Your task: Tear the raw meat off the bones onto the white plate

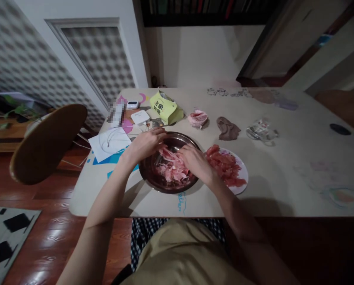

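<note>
A steel bowl (147,184) stands near the table's front edge with pale pink raw meat (172,168) in it. My left hand (150,140) reaches over the bowl's left rim, its fingers closed on an upper strip of the meat. From the other side my right hand (193,158) dips into the bowl, fingers curled on the same meat; its fingertips are partly hidden. Just right of the bowl, partly behind my right wrist, a white plate (244,170) carries darker red pieces of raw meat (224,166).
Behind the bowl lie a yellow-green packet (166,109), a pink crumpled bundle (197,118) and a brown cloth (228,128). Clear crumpled plastic (261,130) is farther right. A white box (140,117) with a cable and paper (108,142) lie left. A wooden chair (48,144) stands beside the table.
</note>
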`<control>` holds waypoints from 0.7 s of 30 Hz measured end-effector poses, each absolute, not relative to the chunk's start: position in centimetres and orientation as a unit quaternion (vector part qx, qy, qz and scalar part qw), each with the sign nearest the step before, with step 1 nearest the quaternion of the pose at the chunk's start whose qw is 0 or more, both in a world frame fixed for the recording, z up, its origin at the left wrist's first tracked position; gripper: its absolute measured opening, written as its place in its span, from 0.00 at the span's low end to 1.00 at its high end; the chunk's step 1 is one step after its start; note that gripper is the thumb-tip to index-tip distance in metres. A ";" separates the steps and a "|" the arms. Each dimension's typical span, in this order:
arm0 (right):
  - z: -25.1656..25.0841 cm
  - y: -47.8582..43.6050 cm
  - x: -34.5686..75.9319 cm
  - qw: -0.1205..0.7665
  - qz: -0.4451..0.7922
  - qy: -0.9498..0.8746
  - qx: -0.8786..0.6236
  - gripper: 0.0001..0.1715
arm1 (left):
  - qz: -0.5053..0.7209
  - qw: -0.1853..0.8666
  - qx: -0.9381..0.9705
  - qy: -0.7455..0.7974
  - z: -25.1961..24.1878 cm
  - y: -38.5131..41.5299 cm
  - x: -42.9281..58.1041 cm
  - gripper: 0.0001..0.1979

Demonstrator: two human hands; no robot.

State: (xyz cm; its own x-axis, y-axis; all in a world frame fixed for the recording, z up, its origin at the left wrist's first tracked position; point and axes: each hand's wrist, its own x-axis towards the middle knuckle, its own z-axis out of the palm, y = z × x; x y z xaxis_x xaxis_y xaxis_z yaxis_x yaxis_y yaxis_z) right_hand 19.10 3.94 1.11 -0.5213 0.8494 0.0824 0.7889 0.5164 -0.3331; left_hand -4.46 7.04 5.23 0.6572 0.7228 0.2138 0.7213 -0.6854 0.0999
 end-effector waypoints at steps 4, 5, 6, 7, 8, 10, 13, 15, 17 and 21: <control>0.6 4.8 17.4 0.097 0.116 -0.865 -0.478 0.13 | 0.134 -0.015 0.919 0.371 5.0 7.8 -4.6 0.18; 0.4 4.9 17.1 0.091 0.114 -0.865 -0.480 0.13 | 0.136 -0.018 0.919 0.369 4.7 7.9 -4.6 0.19; 0.3 5.0 16.8 0.085 0.113 -0.864 -0.484 0.12 | 0.137 -0.020 0.919 0.370 4.4 7.9 -4.7 0.21; 0.1 5.1 16.5 0.078 0.111 -0.862 -0.489 0.12 | 0.137 -0.021 0.917 0.373 4.1 8.0 -4.7 0.23; 0.0 5.1 16.3 0.073 0.109 -0.859 -0.496 0.11 | 0.132 -0.021 0.918 0.374 3.8 8.0 -4.8 0.24; 0.0 5.2 15.9 0.064 0.104 -0.849 -0.514 0.11 | 0.120 -0.020 0.919 0.375 3.2 8.2 -5.1 0.26; 0.2 5.3 15.8 0.058 0.101 -0.829 -0.546 0.10 | 0.101 -0.013 0.919 0.381 2.6 8.4 -5.5 0.26; 0.4 5.3 15.9 0.058 0.100 -0.820 -0.561 0.11 | 0.085 -0.001 0.922 0.377 2.4 8.5 -5.5 0.25; 0.5 5.2 16.1 0.059 0.101 -0.816 -0.567 0.13 | 0.062 0.015 0.929 0.364 2.2 8.5 -5.3 0.24; 0.5 4.9 16.5 0.058 0.103 -0.818 -0.562 0.12 | 0.033 0.033 0.934 0.354 1.5 8.4 -4.6 0.19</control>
State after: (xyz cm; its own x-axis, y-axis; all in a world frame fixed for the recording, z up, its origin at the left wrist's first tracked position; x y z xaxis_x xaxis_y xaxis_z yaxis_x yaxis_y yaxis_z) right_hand 16.50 4.86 0.48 -0.3607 0.9325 -0.0198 0.9085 0.3464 -0.2336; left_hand -4.57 8.44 1.48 0.7467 0.6641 0.0380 0.6597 -0.7467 0.0848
